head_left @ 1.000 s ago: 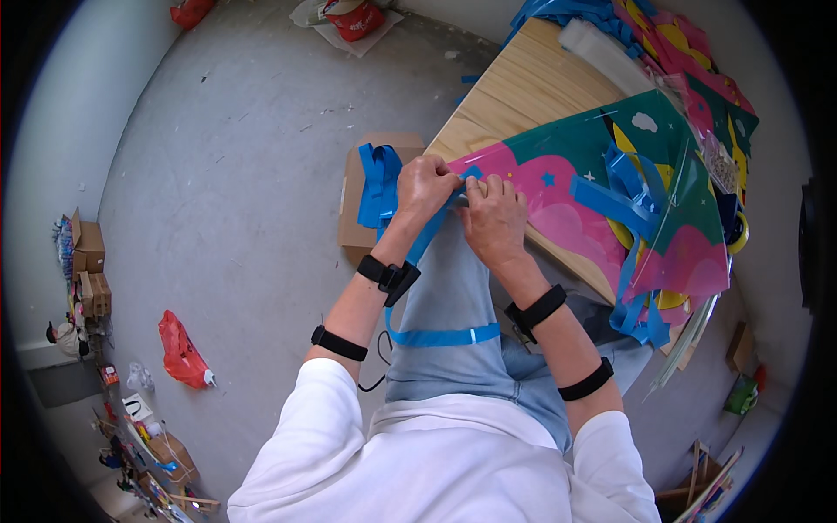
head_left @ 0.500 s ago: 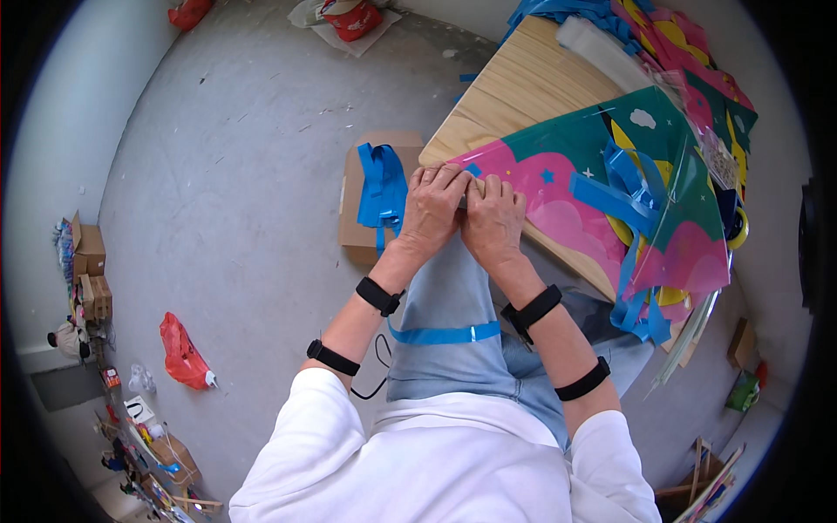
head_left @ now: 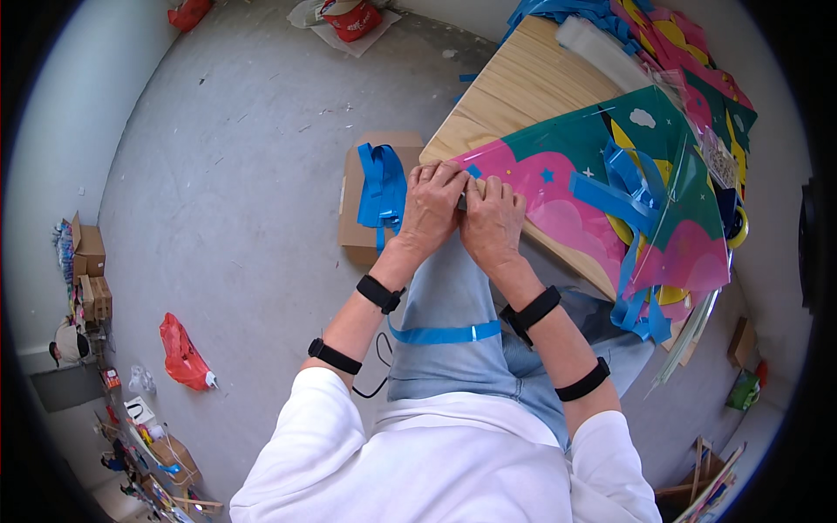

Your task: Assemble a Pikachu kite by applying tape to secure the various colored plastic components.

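Note:
At the near left corner of a wooden tabletop, my left hand (head_left: 430,205) and my right hand (head_left: 493,218) are closed side by side on the tip of a pink and green kite (head_left: 558,187). The fingers of both are curled, and what they pinch at the tip is mostly hidden. Clouds and stars are printed on the kite, which lies over the tabletop (head_left: 523,74). Blue streamers (head_left: 615,199) lie in loops on top of it. Below my hands, a blue strip (head_left: 445,335) crosses my jeans.
Left of my hands stands a cardboard box (head_left: 353,235) with a folded blue streamer (head_left: 373,196) on it. More printed sheets (head_left: 680,39) are heaped at the far right. Thin pale rods (head_left: 693,336) stick out below the kite. A red bag (head_left: 183,353) lies on the floor.

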A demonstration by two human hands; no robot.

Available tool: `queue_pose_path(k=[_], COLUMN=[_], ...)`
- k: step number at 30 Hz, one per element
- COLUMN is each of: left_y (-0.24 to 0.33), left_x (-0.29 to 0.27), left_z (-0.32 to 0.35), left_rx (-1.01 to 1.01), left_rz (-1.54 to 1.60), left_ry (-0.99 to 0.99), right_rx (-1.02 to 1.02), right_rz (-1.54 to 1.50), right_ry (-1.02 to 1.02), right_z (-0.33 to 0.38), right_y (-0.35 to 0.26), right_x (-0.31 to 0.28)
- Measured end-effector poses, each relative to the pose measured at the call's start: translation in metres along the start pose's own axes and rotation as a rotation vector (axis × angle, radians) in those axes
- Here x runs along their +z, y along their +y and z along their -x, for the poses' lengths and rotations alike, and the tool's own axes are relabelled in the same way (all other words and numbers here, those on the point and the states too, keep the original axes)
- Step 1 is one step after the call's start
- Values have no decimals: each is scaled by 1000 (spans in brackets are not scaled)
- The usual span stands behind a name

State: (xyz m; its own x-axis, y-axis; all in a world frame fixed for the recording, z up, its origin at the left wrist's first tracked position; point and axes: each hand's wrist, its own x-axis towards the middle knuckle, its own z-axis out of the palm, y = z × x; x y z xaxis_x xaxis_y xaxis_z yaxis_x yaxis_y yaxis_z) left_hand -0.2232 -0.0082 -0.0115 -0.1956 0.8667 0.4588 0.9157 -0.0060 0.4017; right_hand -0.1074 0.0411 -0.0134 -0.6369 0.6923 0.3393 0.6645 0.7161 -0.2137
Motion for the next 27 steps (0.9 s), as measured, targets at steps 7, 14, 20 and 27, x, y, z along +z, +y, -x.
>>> queue_pose_path(k=[7, 14, 20, 27], left_y=[-3, 0, -1, 2], left_x=[-1, 1, 2, 1], left_z=[2, 2, 3, 8], left_rx=[9, 9, -4, 48], left_rz=[-62, -94, -52, -63], left_ry=[-46, -65, -42, -34], right_rx=[48, -9, -30, -29], right_rz=[-143, -22, 24, 41], right_ry=[-85, -117, -98, -82], right_z=[-2, -6, -4, -3], right_y=[7, 15, 16, 16], right_x=[-7, -8, -5, -3])
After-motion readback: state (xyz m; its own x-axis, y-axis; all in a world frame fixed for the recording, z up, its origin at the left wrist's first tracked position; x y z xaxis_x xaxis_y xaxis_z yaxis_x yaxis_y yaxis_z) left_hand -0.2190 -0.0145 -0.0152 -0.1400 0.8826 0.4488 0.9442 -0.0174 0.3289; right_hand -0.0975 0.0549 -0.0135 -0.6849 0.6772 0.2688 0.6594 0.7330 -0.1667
